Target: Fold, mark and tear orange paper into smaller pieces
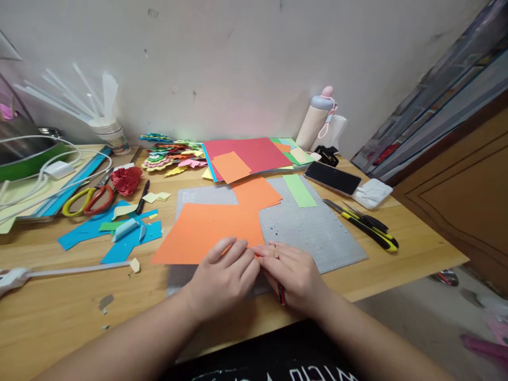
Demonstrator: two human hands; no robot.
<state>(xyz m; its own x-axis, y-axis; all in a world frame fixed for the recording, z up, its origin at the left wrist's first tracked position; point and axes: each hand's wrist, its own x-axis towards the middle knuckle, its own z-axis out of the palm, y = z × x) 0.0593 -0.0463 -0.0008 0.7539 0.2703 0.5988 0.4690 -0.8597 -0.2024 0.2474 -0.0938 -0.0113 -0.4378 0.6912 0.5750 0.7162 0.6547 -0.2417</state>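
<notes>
A large orange paper sheet [206, 230] lies on a grey cutting mat [313, 227] at the table's near middle. My left hand [224, 275] rests on the sheet's near edge with fingers bent and pressed to the paper. My right hand [291, 272] meets it at the same edge, fingers pinched on the paper, and a red-and-black pen [281, 293] sticks out under the palm. A second orange sheet [256, 191] lies just beyond.
A stack of coloured paper [250, 156] and paper flowers [166, 153] lie at the back. Scissors [93, 197], blue scraps [119, 233] and cables sit left. A phone [332, 178], utility knives [363, 222], a green strip [299, 190] and a bottle [315, 119] are right. The table edge is near.
</notes>
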